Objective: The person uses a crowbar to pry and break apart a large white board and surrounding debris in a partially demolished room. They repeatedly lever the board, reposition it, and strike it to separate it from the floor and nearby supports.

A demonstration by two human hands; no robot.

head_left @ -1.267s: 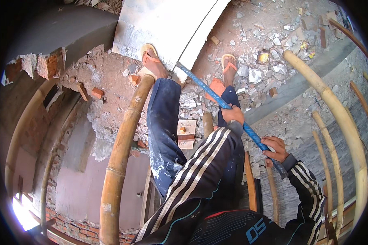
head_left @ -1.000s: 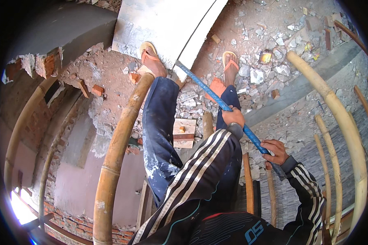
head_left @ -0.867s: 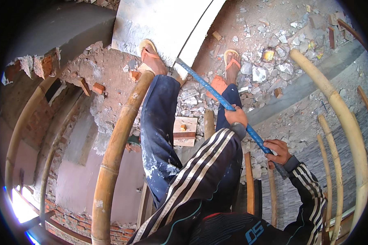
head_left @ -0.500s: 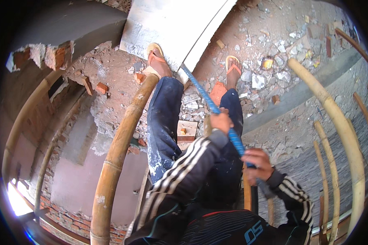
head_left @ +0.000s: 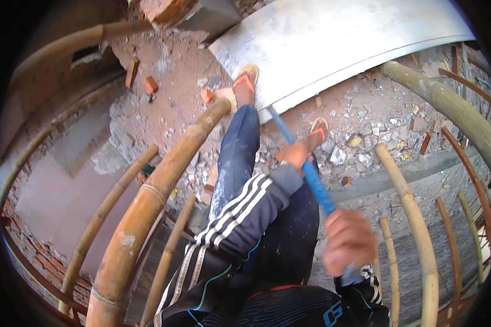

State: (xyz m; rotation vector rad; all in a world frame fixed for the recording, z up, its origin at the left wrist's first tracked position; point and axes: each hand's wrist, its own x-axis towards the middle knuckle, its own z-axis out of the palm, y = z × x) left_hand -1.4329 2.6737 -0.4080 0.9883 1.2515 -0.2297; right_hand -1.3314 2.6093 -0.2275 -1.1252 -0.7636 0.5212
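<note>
A long blue bar (head_left: 315, 186) slants from near my body out to the edge of a white slab (head_left: 333, 49). My left hand (head_left: 294, 156) is wrapped round the bar at its middle. Closer to my body, my right hand (head_left: 349, 242) is closed round its lower part; this hand is slightly blurred. The bar's far tip meets the slab's near edge, beside my left foot. Whether the tip is under the edge or only against it, I cannot tell. My left foot in an orange-strapped sandal (head_left: 245, 82) stands at the slab's corner.
A thick bamboo pole (head_left: 153, 193) rises close on my left, with thinner poles beyond it. More bamboo poles (head_left: 412, 210) stand to my right. Broken rubble (head_left: 338, 157) and brick pieces (head_left: 150, 84) litter the ground. A broken masonry edge (head_left: 166, 10) juts in at the top.
The view has turned, so the slab now spreads across to the upper right. My right hand has moved down and nearer. Both hands keep their hold on the bar.
</note>
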